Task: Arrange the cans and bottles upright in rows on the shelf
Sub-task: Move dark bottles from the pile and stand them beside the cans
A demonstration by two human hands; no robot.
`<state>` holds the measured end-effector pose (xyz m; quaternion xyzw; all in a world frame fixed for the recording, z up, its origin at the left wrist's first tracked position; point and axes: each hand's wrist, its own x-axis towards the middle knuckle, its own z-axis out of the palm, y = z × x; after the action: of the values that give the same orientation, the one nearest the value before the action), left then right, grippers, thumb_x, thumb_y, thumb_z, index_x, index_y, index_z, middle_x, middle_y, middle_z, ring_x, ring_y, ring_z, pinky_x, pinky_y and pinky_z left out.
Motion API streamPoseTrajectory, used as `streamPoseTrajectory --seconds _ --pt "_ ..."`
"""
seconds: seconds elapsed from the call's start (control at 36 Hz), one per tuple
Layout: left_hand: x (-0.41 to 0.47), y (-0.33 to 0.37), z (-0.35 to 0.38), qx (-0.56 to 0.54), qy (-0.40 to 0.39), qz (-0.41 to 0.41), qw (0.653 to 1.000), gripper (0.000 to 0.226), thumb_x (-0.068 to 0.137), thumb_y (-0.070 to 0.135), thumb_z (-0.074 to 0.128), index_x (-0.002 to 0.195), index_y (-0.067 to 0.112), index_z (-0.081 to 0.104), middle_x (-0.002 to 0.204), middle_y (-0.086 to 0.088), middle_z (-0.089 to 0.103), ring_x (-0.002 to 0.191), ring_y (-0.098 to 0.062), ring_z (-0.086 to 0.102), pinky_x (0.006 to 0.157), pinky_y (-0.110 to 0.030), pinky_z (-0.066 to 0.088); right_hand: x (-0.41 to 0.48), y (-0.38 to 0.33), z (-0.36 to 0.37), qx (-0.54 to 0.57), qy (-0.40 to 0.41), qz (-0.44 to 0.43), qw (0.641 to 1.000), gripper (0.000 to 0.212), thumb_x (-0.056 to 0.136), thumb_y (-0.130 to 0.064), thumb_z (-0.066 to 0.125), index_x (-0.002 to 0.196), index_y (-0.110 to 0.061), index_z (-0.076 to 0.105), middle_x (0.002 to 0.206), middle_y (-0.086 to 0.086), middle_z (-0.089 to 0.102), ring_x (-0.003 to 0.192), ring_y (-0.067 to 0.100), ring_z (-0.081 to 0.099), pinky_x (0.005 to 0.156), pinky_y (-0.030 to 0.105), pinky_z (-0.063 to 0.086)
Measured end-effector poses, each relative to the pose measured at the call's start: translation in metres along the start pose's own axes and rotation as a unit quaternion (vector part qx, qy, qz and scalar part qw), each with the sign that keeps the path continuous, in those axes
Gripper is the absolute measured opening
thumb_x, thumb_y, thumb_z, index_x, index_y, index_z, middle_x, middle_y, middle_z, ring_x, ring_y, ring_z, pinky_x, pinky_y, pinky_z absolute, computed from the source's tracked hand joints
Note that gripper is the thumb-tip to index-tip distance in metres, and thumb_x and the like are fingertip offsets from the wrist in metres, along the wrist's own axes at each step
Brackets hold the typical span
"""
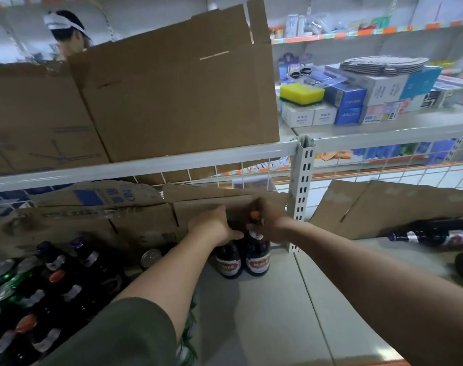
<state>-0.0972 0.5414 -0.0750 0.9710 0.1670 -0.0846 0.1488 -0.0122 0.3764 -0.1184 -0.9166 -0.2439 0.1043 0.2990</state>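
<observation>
Two dark glass bottles stand upright side by side at the back of the grey shelf [278, 299]. My left hand [214, 225] grips the neck of the left bottle [228, 262]. My right hand [270, 220] grips the neck of the right bottle [257, 260], whose orange cap shows between my fingers. To the left stand several more dark bottles [66, 273] and green cans [11, 281] in rows, with a silver can top [151, 257] behind my left forearm. Another dark bottle [436, 237] lies on its side at the far right.
Flattened cardboard [119, 215] lines the back of the shelf, and a large cardboard box [177, 88] sits on the shelf above. A white slotted upright post [303, 180] stands just right of my hands. Boxed goods and a yellow sponge [301, 93] fill the upper right shelf. A person's head shows behind the box.
</observation>
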Motion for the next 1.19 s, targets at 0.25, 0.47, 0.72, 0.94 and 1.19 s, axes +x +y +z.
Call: streamPoseTrajectory --seconds 0.25,0.47,0.72,0.94,1.19 --pt "-0.026 0.064 -0.054 0.030 0.146 0.170 0.974 0.025 0.090 0.050 0.053 0.087 0.025 0.052 0.089 0.001 0.062 0.079 -0.024 0.056 0.064 -0.034 0.042 -0.046 0.048 -0.076 -0.084 -0.154 0.094 0.980 0.044 0.080 -0.032 0.083 0.111 -0.030 0.052 0.113 0.000 0.060 0.096 0.019 0.059 0.083 0.033 0.053" --pt "-0.030 0.160 -0.056 -0.030 0.108 0.261 0.959 0.021 0.089 0.044 0.053 0.093 0.025 0.058 0.095 0.001 0.065 0.090 -0.024 0.062 0.079 -0.038 0.053 -0.112 0.115 -0.140 -0.049 -0.085 0.204 0.974 0.050 0.081 -0.036 0.080 0.124 -0.023 0.058 0.119 0.002 0.061 0.105 0.022 0.060 0.082 0.030 0.050" --pt "-0.018 0.237 -0.005 0.014 0.008 0.314 0.949 0.032 0.092 0.041 0.058 0.117 0.021 0.058 0.119 -0.003 0.063 0.106 -0.024 0.060 0.091 -0.039 0.052 -0.167 0.167 -0.196 -0.035 -0.010 0.233 0.972 0.039 0.057 -0.044 0.074 0.075 -0.011 0.063 0.076 0.003 0.068 0.071 0.023 0.063 0.062 0.035 0.050" --pt "-0.016 0.302 0.053 0.038 -0.065 0.335 0.939 0.034 0.087 0.039 0.057 0.117 0.022 0.058 0.115 0.000 0.064 0.101 -0.023 0.061 0.090 -0.042 0.055 -0.218 0.231 -0.208 0.003 0.049 0.299 0.953 0.036 0.076 -0.032 0.082 0.100 -0.021 0.058 0.101 0.005 0.064 0.087 0.022 0.064 0.078 0.038 0.057" --pt "0.028 0.372 0.130 -0.009 -0.148 0.311 0.939 0.028 0.091 0.026 0.063 0.116 0.019 0.052 0.109 -0.004 0.058 0.090 -0.023 0.055 0.073 -0.032 0.045 -0.234 0.317 -0.224 -0.025 0.088 0.339 0.936 0.038 0.076 -0.022 0.074 0.107 -0.022 0.052 0.101 0.000 0.063 0.097 0.022 0.062 0.077 0.027 0.047"
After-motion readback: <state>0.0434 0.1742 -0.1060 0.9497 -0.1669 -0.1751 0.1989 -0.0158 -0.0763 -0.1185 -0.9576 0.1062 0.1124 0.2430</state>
